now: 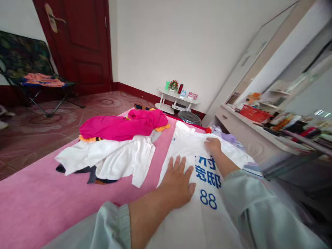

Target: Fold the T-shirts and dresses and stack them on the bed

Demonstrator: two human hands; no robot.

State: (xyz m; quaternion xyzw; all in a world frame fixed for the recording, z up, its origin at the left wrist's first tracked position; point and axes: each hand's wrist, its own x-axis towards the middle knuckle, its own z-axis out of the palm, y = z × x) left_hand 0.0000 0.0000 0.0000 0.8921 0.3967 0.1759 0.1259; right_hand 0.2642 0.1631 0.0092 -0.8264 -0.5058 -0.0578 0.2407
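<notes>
A white T-shirt (186, 162) with blue characters and the number 88 lies spread on the pink bed cover (31, 211). My left hand (177, 183) rests flat on the shirt's left half, fingers spread, holding nothing. Further up, my right hand (214, 147) is on the shirt close to its right sleeve. Its fingers are blurred and partly hidden, so their grip is unclear. To the left of the shirt is a loose pile, with bright pink clothing (116, 128) over white clothing (121, 155) and dark cloth under that.
Folded clothes (228, 136) lie at the bed's right edge. A white dresser (249, 131) with a red basket (255, 113) stands on the right. Beyond the bed are a low white shelf (178, 98) and a round dark lid (190, 117). A folding chair (33, 69) stands at left.
</notes>
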